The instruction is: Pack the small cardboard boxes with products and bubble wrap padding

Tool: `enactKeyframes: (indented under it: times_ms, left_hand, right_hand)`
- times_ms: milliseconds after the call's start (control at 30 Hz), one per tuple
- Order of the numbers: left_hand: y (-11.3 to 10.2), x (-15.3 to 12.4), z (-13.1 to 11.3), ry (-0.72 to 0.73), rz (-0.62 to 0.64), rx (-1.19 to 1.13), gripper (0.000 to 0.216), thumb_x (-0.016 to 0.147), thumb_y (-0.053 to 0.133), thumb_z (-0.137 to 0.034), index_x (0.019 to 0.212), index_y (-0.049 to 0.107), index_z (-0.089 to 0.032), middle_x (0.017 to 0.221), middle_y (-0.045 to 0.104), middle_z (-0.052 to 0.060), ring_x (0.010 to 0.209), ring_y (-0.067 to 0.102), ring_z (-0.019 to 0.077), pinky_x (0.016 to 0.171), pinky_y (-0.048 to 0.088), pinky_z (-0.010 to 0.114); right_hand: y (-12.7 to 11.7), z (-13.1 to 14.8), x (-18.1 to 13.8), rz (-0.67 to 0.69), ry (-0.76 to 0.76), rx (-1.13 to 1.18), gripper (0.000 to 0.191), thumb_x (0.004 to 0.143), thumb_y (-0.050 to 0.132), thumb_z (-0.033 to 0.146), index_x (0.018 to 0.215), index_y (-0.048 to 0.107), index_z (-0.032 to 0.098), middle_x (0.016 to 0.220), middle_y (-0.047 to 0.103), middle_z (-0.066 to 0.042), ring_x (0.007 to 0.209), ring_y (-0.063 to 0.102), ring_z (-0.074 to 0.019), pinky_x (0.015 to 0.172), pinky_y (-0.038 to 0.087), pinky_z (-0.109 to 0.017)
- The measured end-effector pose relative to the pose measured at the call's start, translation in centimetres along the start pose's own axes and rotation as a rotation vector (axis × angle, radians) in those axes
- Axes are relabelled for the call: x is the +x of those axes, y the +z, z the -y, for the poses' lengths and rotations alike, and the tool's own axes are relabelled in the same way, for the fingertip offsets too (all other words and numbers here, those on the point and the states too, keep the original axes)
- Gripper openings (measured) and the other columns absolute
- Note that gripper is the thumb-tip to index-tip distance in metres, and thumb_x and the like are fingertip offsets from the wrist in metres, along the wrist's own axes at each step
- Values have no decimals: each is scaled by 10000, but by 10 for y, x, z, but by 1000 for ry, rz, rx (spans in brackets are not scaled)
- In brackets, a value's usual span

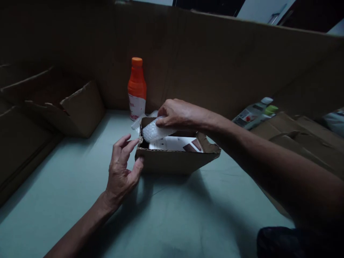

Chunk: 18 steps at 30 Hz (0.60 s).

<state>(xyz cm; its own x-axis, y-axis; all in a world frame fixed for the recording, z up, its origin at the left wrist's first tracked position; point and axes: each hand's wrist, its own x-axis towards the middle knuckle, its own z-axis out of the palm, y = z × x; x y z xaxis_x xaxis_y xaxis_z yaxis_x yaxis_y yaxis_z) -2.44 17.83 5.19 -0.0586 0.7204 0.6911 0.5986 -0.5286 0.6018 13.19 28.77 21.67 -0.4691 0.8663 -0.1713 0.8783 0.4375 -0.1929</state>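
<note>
A small open cardboard box (172, 163) stands in the middle of the pale green surface. Inside it lies a white printed carton (172, 143) with a dark brown pattern at one end. My right hand (174, 114) reaches over the box from the right, its fingers closed on a piece of bubble wrap (154, 132) at the box's left end. Whether the wrap has something inside I cannot tell. At the box's left edge is my left hand (123, 165), fingers apart and curved, with the fingertips at or just beside the cardboard.
Behind the box an orange bottle (137, 86) with a white label stands upright. Open cardboard boxes (83, 107) line the left side. To the right, clear bottles (255, 111) lean beside another cardboard box (298, 139). A tall cardboard wall (204, 64) closes off the back.
</note>
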Motion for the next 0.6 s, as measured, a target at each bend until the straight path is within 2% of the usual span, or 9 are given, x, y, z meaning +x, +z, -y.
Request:
enactKeyframes:
  times_ms: [100, 233, 367, 500, 600]
  left_hand:
    - [1, 2, -2, 22, -10, -35, 495, 881, 608, -138, 1352, 505, -245, 1313, 544, 108, 1184, 557, 234, 867, 538, 355]
    - [6, 3, -3, 19, -11, -79, 508, 870, 593, -115, 1351, 485, -240, 1238, 579, 91, 1119, 571, 209, 824, 547, 323]
    - [8, 1, -4, -10, -31, -73, 529, 868, 582, -120, 1370, 462, -236, 1242, 586, 97, 1088, 581, 207, 814, 552, 328]
    - [6, -3, -1, -57, -10, -66, 512, 880, 578, -130, 1368, 457, -226, 1223, 602, 94, 1049, 602, 194, 806, 562, 321]
    - [3, -8, -1, -131, 25, -80, 518, 890, 596, -180, 1384, 450, -225, 1219, 613, 88, 959, 624, 175, 752, 570, 302]
  right_hand:
    - [-4, 21, 10, 66, -21, -94, 177, 817, 639, 266, 909, 701, 128, 724, 638, -51, 616, 540, -141, 531, 320, -252]
    - [10, 37, 25, 193, -62, -140, 170, 833, 602, 249, 911, 700, 135, 774, 674, -67, 585, 540, -131, 508, 327, -244]
    - [32, 35, 31, 156, -108, -154, 205, 880, 569, 282, 952, 706, 149, 794, 686, -68, 598, 545, -128, 502, 311, -238]
    - [43, 22, 27, 151, -175, -96, 217, 905, 520, 240, 961, 702, 138, 851, 718, -85, 646, 591, -144, 516, 344, -238]
    - [51, 14, 17, 23, -174, -27, 267, 940, 499, 308, 973, 696, 131, 956, 739, -129, 755, 656, -187, 585, 412, -250]
